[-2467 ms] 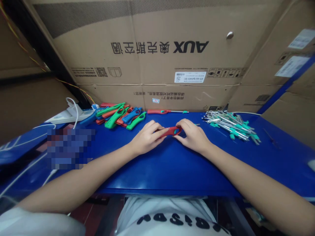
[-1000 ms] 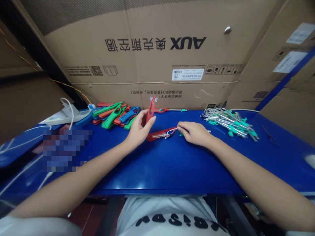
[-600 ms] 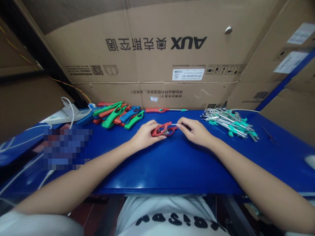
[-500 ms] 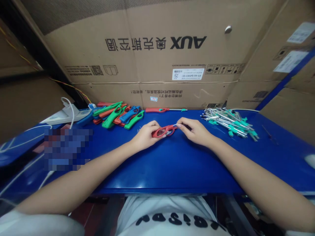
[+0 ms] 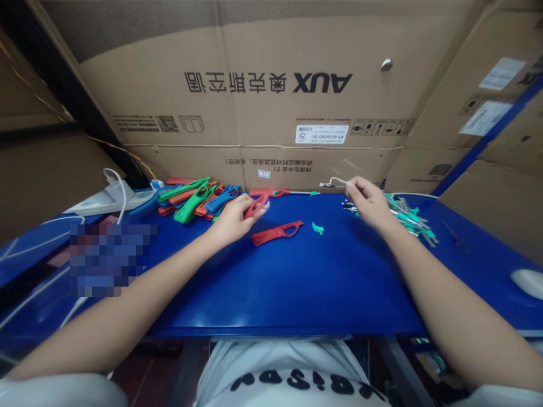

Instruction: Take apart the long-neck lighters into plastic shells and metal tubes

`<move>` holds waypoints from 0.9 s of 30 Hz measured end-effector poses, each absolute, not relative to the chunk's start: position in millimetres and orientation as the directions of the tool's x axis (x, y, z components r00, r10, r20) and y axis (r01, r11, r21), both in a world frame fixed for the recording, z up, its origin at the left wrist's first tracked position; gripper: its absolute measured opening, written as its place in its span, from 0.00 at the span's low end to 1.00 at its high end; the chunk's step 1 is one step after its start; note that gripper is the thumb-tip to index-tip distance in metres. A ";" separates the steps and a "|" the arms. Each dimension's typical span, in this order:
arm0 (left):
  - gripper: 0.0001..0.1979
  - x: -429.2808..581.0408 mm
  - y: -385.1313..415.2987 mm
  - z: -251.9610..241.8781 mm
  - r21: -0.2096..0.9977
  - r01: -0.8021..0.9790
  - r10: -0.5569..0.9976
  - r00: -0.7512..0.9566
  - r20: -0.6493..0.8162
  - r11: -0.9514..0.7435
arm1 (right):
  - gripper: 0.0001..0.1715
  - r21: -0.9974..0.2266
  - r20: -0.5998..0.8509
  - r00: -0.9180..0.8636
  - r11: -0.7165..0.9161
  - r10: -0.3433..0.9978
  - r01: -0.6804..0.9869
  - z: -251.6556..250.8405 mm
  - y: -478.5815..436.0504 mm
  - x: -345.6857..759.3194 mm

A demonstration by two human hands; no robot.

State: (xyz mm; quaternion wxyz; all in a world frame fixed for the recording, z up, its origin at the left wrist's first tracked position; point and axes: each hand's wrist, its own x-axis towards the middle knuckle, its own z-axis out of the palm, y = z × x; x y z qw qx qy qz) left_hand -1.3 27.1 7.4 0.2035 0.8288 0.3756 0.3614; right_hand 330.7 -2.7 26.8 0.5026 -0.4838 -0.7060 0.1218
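My left hand (image 5: 233, 219) is closed around a red lighter casing half (image 5: 255, 207), its looped end sticking out past the fingers. Another red casing half (image 5: 278, 232) lies flat on the table just to the right, hollow side up. Beside that is a small teal plastic piece (image 5: 318, 228). My right hand (image 5: 368, 200) pinches a white wire (image 5: 338, 180) with a small dark part at its far end, held in the air before the pile of metal lighter tubes (image 5: 409, 215) with teal pieces. The hand partly hides this pile.
Green, blue, red and orange lighter casings (image 5: 190, 202) are heaped at the back left. A red lighter with a metal tube (image 5: 275, 193) lies along the cardboard wall (image 5: 263, 102). A power strip (image 5: 102, 198) is at left, a white object (image 5: 528, 281) at right.
The red casing is now in two halves, one on the table, one carried left in my left hand. My right hand has moved right and up with the wired part. The teal piece now lies bare.
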 end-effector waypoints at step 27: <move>0.29 13.5 11.7 -16.2 0.478 0.532 0.713 0.566 0.414 -0.699 | 0.17 -0.137 0.133 0.073 -0.054 0.988 0.989 20.9 -4.9 325.7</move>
